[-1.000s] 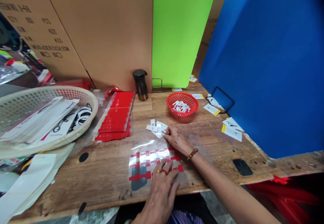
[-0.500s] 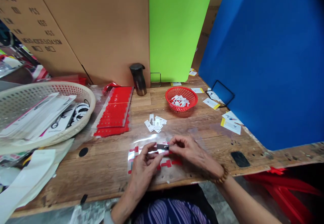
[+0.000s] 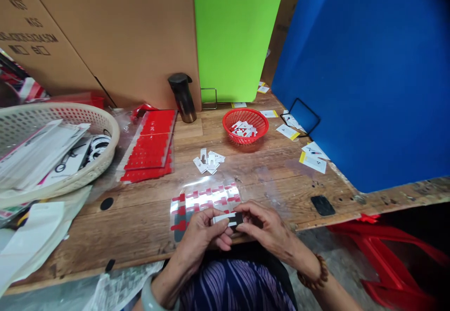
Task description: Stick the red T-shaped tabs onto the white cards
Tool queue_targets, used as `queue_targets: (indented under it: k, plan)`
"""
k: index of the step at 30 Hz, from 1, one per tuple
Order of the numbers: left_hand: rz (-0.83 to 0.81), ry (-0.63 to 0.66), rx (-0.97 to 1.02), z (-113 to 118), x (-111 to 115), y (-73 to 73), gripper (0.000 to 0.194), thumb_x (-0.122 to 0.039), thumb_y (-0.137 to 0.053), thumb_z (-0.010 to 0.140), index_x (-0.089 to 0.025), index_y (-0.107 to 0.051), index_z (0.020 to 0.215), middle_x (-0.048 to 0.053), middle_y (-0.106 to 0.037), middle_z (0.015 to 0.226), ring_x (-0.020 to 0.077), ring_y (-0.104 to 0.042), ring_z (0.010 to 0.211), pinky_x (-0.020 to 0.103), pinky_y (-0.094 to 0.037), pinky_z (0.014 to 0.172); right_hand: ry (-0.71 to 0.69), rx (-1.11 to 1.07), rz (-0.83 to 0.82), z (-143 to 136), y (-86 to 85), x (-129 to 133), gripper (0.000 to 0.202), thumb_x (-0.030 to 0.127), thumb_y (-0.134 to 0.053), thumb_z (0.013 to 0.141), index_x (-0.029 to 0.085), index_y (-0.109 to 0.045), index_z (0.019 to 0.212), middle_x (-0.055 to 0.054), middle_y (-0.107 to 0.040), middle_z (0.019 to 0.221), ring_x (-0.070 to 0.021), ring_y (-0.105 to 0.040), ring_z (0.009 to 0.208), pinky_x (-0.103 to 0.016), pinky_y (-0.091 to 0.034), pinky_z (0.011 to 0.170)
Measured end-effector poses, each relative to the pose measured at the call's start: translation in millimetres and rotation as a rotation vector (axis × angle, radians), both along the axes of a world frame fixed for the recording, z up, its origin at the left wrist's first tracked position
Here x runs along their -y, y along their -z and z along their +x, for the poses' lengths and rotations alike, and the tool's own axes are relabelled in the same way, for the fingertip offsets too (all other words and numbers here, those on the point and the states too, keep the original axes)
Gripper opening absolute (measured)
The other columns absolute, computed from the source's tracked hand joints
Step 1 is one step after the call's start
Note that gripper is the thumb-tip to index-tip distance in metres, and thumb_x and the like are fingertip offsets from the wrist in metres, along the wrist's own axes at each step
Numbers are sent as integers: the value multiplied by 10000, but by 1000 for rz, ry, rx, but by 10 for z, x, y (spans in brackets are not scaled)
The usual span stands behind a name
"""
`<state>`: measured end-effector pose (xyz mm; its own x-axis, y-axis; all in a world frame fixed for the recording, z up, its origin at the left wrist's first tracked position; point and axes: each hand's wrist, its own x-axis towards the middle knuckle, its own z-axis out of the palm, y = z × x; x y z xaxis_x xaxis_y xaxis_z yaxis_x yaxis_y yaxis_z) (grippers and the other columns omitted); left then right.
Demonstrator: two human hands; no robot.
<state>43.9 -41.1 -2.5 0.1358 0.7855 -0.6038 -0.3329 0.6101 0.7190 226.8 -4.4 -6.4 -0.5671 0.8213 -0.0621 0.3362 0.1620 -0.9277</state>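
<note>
A small flat piece, white with a dark end (image 3: 239, 218), is held level between my hands, close to the table's front edge. My left hand (image 3: 201, 235) is closed on its white part, thumb on top. At the dark end, my right hand (image 3: 270, 232) pinches with thumb and fingertips. Just behind and partly under my hands lies a clear plastic sheet (image 3: 201, 181) bearing rows of red T-like shapes and dark grey patches. Farther back is a loose pile of small white notched cards (image 3: 211, 162). More such cards sit in a red basket (image 3: 260, 130).
A large white basket (image 3: 114, 128) of printed packaging stands left, near stacked red sheets (image 3: 151, 137). Behind are a dark flask (image 3: 183, 100), a cardboard box (image 3: 123, 30), a green panel (image 3: 235, 34) and a blue panel (image 3: 369, 81). Printed cards (image 3: 312, 162) lie at right.
Both hands have come down nearer the table edge, off most of the plastic sheet. The piece now shows a white face beside the dark end. The camera view has shifted slightly.
</note>
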Motion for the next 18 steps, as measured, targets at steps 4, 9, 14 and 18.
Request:
queue_targets:
  k: [4,9,14,18]
  plan:
    - [-5,25,16,-2,5,-19,380,-345,-797,598,-92,-609,810,31,-674,605,88,-598,434,177,-500,446,-1,2,25,16,55,15,149,210,-590,851,209,-610,998,12,-595,833,-118,-538,742,-228,-408,688]
    - [-3,68,42,-15,12,6,365,-337,-793,605,-91,-609,803,33,-668,593,93,-594,432,187,-505,440,-28,-48,-26,32,103,28,137,206,-588,849,211,-624,981,21,-602,803,-110,-541,728,-217,-410,677]
    - [-37,59,20,-17,0,18,347,-326,-788,611,-90,-611,794,28,-664,576,78,-576,406,163,-477,416,5,-133,-175,25,201,29,203,227,-639,807,215,-649,1009,30,-589,750,-101,-532,677,-213,-425,642]
    - [-63,2,-29,-51,-42,37,354,-335,-802,585,-101,-596,754,36,-678,586,76,-579,404,153,-464,411,92,-211,-260,101,279,-2,475,263,-696,747,229,-563,1202,5,-596,865,-110,-544,708,-229,-467,662]
